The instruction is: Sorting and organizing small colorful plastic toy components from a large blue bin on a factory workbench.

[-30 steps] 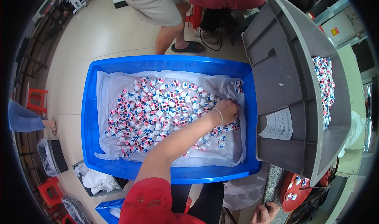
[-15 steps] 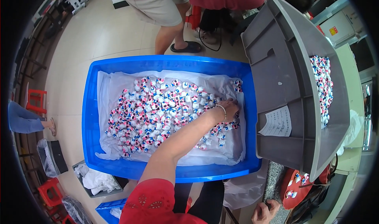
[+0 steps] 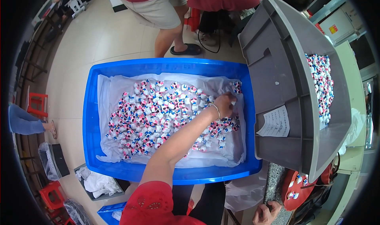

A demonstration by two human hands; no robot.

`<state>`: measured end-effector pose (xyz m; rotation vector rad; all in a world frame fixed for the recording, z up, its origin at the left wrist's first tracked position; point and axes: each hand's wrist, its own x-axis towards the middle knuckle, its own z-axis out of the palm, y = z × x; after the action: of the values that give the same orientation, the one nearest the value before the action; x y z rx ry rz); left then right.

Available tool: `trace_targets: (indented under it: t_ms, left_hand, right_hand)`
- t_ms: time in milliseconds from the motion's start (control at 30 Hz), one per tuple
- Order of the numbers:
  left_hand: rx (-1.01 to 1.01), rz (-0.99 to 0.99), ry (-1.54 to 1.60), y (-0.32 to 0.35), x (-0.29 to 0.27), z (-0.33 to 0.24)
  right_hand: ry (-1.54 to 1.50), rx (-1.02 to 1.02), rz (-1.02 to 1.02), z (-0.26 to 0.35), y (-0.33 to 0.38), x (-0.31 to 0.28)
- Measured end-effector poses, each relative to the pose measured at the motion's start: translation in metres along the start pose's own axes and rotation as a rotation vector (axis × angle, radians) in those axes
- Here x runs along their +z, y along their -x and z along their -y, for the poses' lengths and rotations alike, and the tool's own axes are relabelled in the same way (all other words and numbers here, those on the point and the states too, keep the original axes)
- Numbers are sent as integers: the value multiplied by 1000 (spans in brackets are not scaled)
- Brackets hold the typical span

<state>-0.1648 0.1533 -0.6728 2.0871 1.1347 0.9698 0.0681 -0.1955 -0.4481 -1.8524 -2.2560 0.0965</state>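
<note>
My left hand (image 3: 224,105), with a bracelet at the wrist, reaches across a blue bin (image 3: 170,175) to its right part. Its fingers are closed, and a bit of a white figurine (image 3: 233,102) shows at the fingertips. Many small white, pink and blue figurines (image 3: 158,114) lie below and left of this hand on a white plastic liner (image 3: 194,160). At the lower right, my right hand (image 3: 267,213) rests with curled fingers by a speckled stone edge (image 3: 273,185). What is inside those fingers is hidden.
A large grey crate (image 3: 273,86) stands tilted at the right, with more figurines (image 3: 322,90) inside and a paper sheet (image 3: 274,122) on it. A red tray (image 3: 295,189) holds several figurines. Another person (image 3: 158,11) stands beyond the bin. Smaller bins (image 3: 97,181) are at lower left.
My left hand has lifted slightly and moved a little left, and a white figurine part now shows at its fingertips. The right hand stays in place.
</note>
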Motion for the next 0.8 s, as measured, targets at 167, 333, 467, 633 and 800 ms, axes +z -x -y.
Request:
trace_targets:
  t_ms: [167,333,467,633,800]
  left_hand:
    - [-302,-82,116,-20,-1,-19]
    - [-149,-79,-5,-31,24,2]
    - [-76,-108,-256,-32,43,8]
    - [-119,-51,-94,-27,44,12]
    - [-66,39,-184,-30,47,22]
  right_hand:
    - [-13,35,1,-1,7,0]
    - [1,5,-7,-3,4,5]
    - [12,18,3,-4,4,9]
    - [60,27,7,-6,5,12]
    - [48,4,-4,-6,-1,17]
